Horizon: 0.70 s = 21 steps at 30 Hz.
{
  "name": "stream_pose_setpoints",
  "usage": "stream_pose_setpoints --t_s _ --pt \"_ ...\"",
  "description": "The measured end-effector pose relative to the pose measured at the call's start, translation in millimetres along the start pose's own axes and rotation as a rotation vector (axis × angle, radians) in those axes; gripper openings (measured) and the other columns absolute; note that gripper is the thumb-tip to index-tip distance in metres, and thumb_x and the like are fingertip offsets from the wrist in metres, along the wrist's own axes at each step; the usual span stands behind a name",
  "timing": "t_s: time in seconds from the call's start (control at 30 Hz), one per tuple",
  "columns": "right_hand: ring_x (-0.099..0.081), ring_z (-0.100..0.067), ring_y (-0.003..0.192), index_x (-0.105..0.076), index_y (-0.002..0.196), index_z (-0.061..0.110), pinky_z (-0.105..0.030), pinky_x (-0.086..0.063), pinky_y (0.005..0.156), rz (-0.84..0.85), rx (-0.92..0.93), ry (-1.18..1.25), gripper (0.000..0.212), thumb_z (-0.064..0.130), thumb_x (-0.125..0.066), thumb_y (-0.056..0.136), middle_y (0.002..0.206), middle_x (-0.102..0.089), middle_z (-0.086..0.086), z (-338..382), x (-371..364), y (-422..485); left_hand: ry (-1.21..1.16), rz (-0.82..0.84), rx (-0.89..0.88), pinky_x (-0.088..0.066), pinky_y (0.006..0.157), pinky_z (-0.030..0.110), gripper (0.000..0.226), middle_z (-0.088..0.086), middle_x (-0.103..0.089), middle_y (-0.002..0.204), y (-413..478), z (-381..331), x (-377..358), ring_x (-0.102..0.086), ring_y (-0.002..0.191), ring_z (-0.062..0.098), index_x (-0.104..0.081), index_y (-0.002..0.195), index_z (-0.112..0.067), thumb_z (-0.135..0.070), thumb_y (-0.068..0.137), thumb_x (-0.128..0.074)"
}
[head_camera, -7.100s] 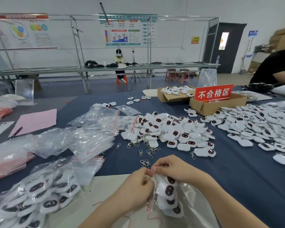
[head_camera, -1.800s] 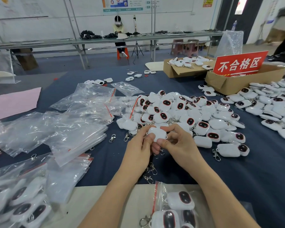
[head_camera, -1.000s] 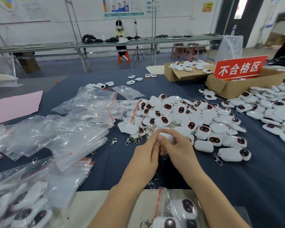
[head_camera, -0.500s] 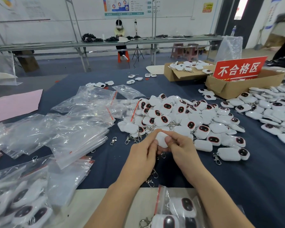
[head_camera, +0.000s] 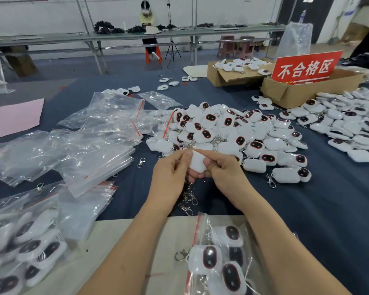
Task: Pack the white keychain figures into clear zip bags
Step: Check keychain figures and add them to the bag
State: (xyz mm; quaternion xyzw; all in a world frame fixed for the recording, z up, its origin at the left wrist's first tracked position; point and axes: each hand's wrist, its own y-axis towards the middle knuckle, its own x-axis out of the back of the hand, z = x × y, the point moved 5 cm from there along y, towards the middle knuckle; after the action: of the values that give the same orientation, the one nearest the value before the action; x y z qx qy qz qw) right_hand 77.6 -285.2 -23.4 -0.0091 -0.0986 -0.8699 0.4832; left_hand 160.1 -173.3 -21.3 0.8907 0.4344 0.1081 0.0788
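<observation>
I see the left hand [head_camera: 170,173] and right hand [head_camera: 224,172] both gripping 1 white figure [head_camera: 197,162]. The pile [head_camera: 232,128] lies just on the far side.

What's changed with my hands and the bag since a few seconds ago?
The left hand and right hand let go of the filled bag, which now lies on the mat, and moved forward to the pile. There they picked up one figure, now held between them. The empty bags and boxes stayed put.
</observation>
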Motion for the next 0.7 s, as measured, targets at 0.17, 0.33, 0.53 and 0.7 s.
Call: stream_pose_setpoints --t_s 0.17,0.33,0.53,0.7 --pt "-0.065 -0.021 0.092 -0.062 0.130 0.017 -0.026 -0.059 0.080 -0.003 -0.002 0.081 0.035 0.002 -0.041 0.105 0.118 -0.067 -0.019 19.7 0.6 -0.1 0.038 0.032 -0.087 -0.052 0.069 0.016 0.019 -0.003 -0.073 0.086 -11.5 -21.5 -0.5 -0.064 0.074 0.003 -0.067 0.109 -0.041 -0.024 0.102 -0.060" --pt "-0.072 -0.006 0.084 -0.055 0.135 0.030 -0.021 -0.058 0.068 0.120 0.024 -0.166 0.033 0.018 -0.049 0.105 0.106 -0.068 0.009 41.0 -4.6 -3.2 0.023 -0.140 -0.207 -0.047 0.079 0.010 0.022 -0.011 -0.072 0.105 -25.3 -46.6 22.5 -0.067 0.092 -0.001 -0.066 0.114 -0.041 -0.024 0.102 -0.060" --pt "-0.067 -0.007 0.077 -0.066 0.115 0.025 -0.020 -0.051 0.068 0.369 -0.142 -0.608 0.020 0.032 -0.051 0.104 0.098 -0.070 0.011 49.6 4.9 -28.5 0.219 0.125 -0.093 -0.055 0.074 0.031 0.018 -0.009 -0.072 0.088 -45.0 -46.6 50.5 -0.071 0.073 0.010 -0.059 0.109 -0.037 -0.020 0.102 -0.059" --pt "-0.064 -0.005 0.079 -0.067 0.123 0.024 -0.022 -0.051 0.078 0.558 -0.196 -0.768 0.025 0.030 -0.058 0.100 0.093 -0.066 0.014 48.4 0.7 -53.3 0.806 0.422 -0.214 -0.046 0.082 0.030 0.027 -0.010 -0.052 0.102 -83.4 -30.7 50.1 -0.056 0.088 0.009 -0.066 0.118 -0.045 -0.027 0.099 -0.062"
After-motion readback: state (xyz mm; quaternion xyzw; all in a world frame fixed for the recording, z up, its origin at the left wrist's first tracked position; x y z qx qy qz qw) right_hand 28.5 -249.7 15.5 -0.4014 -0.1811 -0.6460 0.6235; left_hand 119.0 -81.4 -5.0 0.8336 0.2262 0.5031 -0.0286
